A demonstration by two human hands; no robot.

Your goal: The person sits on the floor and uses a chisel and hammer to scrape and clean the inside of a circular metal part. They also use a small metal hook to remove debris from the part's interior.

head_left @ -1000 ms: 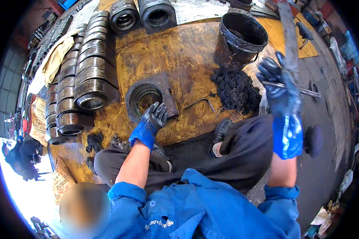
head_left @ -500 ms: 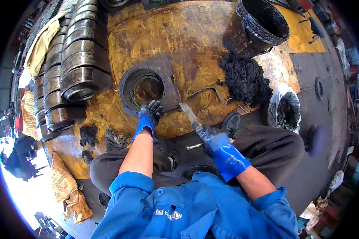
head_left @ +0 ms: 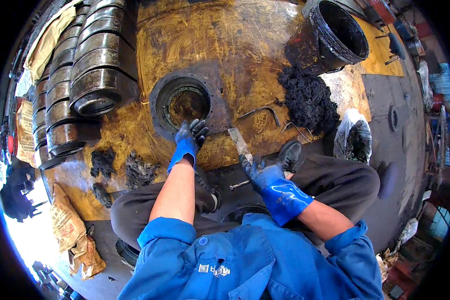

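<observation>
A round metal housing [head_left: 159, 111] with a square flange and a greasy bore lies on the stained board. My left hand [head_left: 190, 137], in a grimy blue glove, is at its near edge with fingers apart and nothing visible in them. Whether the fingertips touch the rim I cannot tell. In my right hand [head_left: 266, 175], gloved alike, is a flat scraper [head_left: 240, 142]; the blade points away from me, close to the flange's near right corner. A metal bolt-like rod [head_left: 240, 185] shows just left of the right glove.
Black greasy material [head_left: 309, 99] is heaped beside a dirty bucket [head_left: 315, 47] at far right. Bent metal hooks [head_left: 261, 111] lie between heap and housing. A lined bag [head_left: 352, 137] stands right. Stacked steel rings [head_left: 102, 67] and black rags [head_left: 140, 171] are on the left.
The view has shifted slightly, moving the surroundings a little in the picture. My left hand stays at the housing's near edge. The scraper remains in my right hand, whose fingers look somewhat looser.
</observation>
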